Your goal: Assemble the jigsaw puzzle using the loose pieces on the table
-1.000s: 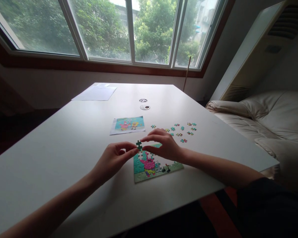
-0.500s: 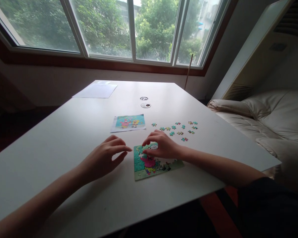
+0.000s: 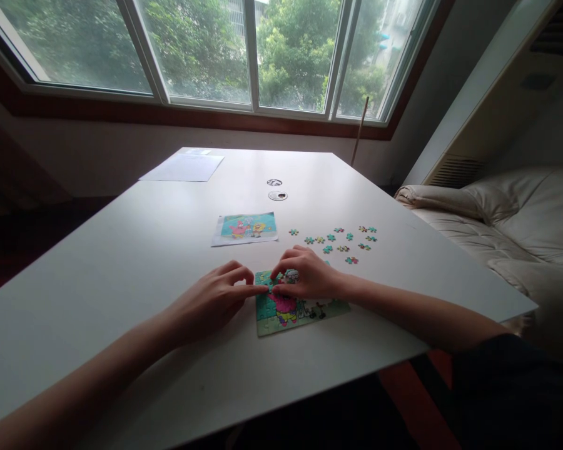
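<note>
A partly built cartoon jigsaw puzzle lies flat on the white table in front of me. My right hand rests on its upper part, fingers curled and pinched down on a small green puzzle piece at the upper left corner. My left hand lies on the table just left of the puzzle. Its fingers are loosely spread, and the index tip touches the puzzle's left edge close to the right fingertips. Several loose puzzle pieces are scattered beyond my right hand.
A printed reference picture lies behind the puzzle. Two round cable grommets sit mid-table, and a sheet of paper lies at the far left corner. A cream cushioned sofa stands right of the table. Windows run along the far wall.
A second ago both hands held the green piece above the puzzle. The right hand brought it down onto the puzzle's upper left, and the left hand let go, then returned to the puzzle's edge.
</note>
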Available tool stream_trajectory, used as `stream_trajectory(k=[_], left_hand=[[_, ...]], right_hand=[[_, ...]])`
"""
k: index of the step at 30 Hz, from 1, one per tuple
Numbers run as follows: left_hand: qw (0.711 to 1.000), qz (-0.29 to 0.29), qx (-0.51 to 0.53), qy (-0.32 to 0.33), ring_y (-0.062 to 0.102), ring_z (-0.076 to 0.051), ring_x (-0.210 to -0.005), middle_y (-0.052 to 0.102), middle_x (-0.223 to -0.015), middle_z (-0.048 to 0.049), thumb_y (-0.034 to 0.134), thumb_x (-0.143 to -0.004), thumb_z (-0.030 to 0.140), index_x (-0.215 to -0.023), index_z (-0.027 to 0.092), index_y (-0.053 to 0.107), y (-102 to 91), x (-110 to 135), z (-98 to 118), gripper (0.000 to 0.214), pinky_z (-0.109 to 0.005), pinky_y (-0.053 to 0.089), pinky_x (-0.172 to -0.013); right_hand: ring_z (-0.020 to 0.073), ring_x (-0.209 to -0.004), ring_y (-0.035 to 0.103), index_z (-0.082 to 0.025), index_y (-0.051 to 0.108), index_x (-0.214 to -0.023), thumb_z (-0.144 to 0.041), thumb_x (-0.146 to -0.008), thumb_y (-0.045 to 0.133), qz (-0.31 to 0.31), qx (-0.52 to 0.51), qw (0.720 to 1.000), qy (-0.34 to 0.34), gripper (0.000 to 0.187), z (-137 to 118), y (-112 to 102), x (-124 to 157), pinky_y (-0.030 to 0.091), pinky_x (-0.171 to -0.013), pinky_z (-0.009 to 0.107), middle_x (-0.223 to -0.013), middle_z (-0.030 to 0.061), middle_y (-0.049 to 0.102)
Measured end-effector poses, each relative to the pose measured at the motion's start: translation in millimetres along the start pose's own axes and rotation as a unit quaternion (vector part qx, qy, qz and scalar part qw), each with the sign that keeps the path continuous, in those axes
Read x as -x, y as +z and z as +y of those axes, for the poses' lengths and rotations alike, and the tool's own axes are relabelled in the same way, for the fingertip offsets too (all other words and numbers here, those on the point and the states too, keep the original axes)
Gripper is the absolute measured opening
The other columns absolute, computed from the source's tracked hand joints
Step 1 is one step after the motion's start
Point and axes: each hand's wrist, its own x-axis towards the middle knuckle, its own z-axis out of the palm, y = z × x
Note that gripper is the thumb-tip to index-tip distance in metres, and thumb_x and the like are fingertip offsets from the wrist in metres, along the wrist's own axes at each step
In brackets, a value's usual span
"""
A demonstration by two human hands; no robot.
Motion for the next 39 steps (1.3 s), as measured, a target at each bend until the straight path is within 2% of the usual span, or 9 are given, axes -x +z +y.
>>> stream_trajectory(k=[4,9,16,21,24,27,32,39], left_hand=[[1.0,0.006,0.003,0.001,0.05,-0.02,-0.086,0.06,-0.092,-0.0068,0.039,-0.088,0.007,-0.112,0.029,0.064,0.2,-1,1,0.041,-0.032,0.048,-0.071],[1.0,0.004,-0.004,0.005,0.05,-0.02,-0.086,0.06,-0.092,-0.0068,0.037,-0.089,0.007,-0.111,0.027,0.064,-0.3,-1,1,0.04,-0.032,0.048,-0.071],[0.994,-0.015,-0.106,0.026,0.051,-0.023,-0.089,0.06,-0.095,-0.0079,0.04,-0.086,0.005,-0.112,0.026,0.061,-1.0,1,5,0.04,-0.038,0.048,-0.072],[0.994,-0.025,-0.104,0.02,0.05,-0.023,-0.092,0.058,-0.099,-0.0078,0.038,-0.087,0.005,-0.115,0.028,0.059,-1.4,2,4,0.042,-0.038,0.048,-0.074],[0.998,-0.019,-0.065,0.008,0.05,-0.022,-0.093,0.057,-0.102,-0.0075,0.035,-0.09,0.007,-0.116,0.029,0.058,-1.9,3,1,0.041,-0.037,0.048,-0.075],[0.999,-0.002,-0.043,-0.003,0.051,-0.022,-0.093,0.058,-0.102,-0.0084,0.032,-0.091,0.008,-0.11,0.025,0.061,-2.7,3,-2,0.038,-0.037,0.048,-0.073],[0.999,0.012,-0.038,-0.002,0.053,-0.022,-0.091,0.06,-0.099,-0.0087,0.034,-0.09,0.009,-0.105,0.024,0.064,-3.9,3,-4,0.037,-0.036,0.049,-0.072],[0.999,0.02,-0.028,0.006,0.055,-0.022,-0.089,0.061,-0.096,-0.0088,0.035,-0.088,0.008,-0.104,0.024,0.065,-5.1,4,-3,0.038,-0.036,0.049,-0.07]], right_hand=[[0.017,-0.082,0.053,-0.021,0.071,-0.088,-0.036,-0.077,0.067,0.002,0.03,0.999,-0.015,0.019,1,-2,3,0.037,-0.077,0.03,-0.087,0.0041,0.064],[0.0161,-0.082,0.05,-0.024,0.071,-0.09,-0.032,-0.084,0.059,-0.013,0.057,0.996,-0.065,0.016,3,-1,7,0.034,-0.076,0.029,-0.088,0.0032,0.064],[0.0172,-0.08,0.046,-0.023,0.07,-0.09,-0.032,-0.089,0.05,-0.058,0.147,0.98,-0.12,0.021,-3,-6,3,0.03,-0.072,0.031,-0.09,0.0046,0.065],[0.0162,-0.08,0.05,-0.023,0.07,-0.096,-0.028,-0.087,0.054,-0.082,0.088,0.989,-0.091,0.018,-2,-15,-1,0.036,-0.076,0.031,-0.092,0.0056,0.064],[0.0147,-0.081,0.054,-0.02,0.069,-0.098,-0.025,-0.089,0.053,-0.107,0.027,0.99,-0.089,0.019,6,-29,-1,0.04,-0.078,0.03,-0.092,0.0068,0.064],[0.0138,-0.083,0.056,-0.017,0.068,-0.099,-0.022,-0.09,0.051,-0.13,0.001,0.988,-0.079,0.02,18,-46,4,0.043,-0.077,0.028,-0.091,0.0075,0.064],[0.0132,-0.078,0.056,-0.017,0.067,-0.098,-0.027,-0.086,0.058,-0.155,0.021,0.987,-0.045,0.018,38,-70,25,0.044,-0.073,0.027,-0.088,0.0061,0.063],[0.0129,-0.072,0.056,-0.018,0.064,-0.104,-0.039,-0.077,0.067,-0.153,0.054,0.986,0.028,0.035,42,-85,46,0.041,-0.064,0.025,-0.09,0.0053,0.062]])
